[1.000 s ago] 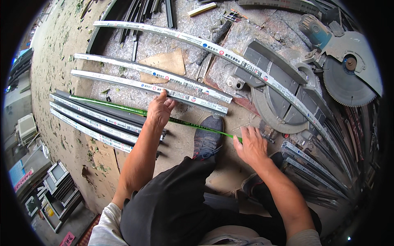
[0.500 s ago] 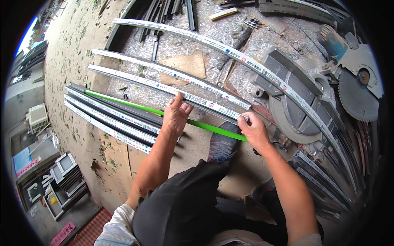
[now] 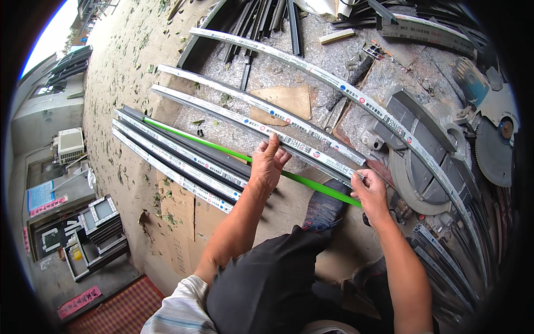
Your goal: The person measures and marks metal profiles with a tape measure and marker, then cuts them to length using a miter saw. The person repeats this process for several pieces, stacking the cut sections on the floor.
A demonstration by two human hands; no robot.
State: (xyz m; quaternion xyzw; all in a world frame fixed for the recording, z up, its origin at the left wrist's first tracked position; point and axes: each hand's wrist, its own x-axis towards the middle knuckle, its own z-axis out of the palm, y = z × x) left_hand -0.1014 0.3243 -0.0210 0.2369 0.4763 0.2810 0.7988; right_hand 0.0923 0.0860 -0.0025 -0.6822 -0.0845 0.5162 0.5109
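Note:
My left hand [image 3: 269, 166] is closed around the middle of a long aluminium profile [image 3: 208, 112] with a printed white film, its thumb on top. At the profile's near right end, my right hand [image 3: 370, 193] pinches the tip between thumb and fingers. A bright green strip [image 3: 314, 188], like a tape-measure blade, runs below the profile. It passes behind my left hand and ends by my right hand; whether that hand also holds it is hidden. Just beyond lies a second, similar profile [image 3: 261, 107], apart from the held one.
Several film-covered profiles [image 3: 183, 166] lie at the left. One long profile [image 3: 311, 68] crosses the base of a miter saw [image 3: 423, 175], whose toothed blade [image 3: 492, 150] is exposed at the right. Cardboard [image 3: 286, 103] and dark offcuts lie beyond. My shoe [image 3: 322, 210] is below the strip.
The whole view has shifted, so the scene sits further right in the picture. Both hands keep their hold on the profile, with little visible movement relative to it.

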